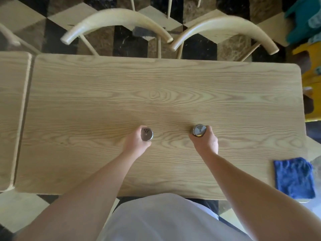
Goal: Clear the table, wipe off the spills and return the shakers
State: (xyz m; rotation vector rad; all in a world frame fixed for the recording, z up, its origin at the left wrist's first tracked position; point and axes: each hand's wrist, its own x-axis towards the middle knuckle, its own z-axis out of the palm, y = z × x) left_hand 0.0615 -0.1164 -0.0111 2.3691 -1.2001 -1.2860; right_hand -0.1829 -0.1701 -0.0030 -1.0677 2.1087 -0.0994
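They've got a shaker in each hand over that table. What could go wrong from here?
Each hand, left hand and right hand, grips a shaker, the left shaker and right shaker, by its side, so one might tip when set down. The blue cloth lies at the table edge and could slide off.

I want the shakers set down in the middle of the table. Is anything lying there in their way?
Nothing visible is. The left hand holds one shaker and the right hand the other shaker, both over bare wooden table. The only other item, a blue cloth, lies at the near right corner.
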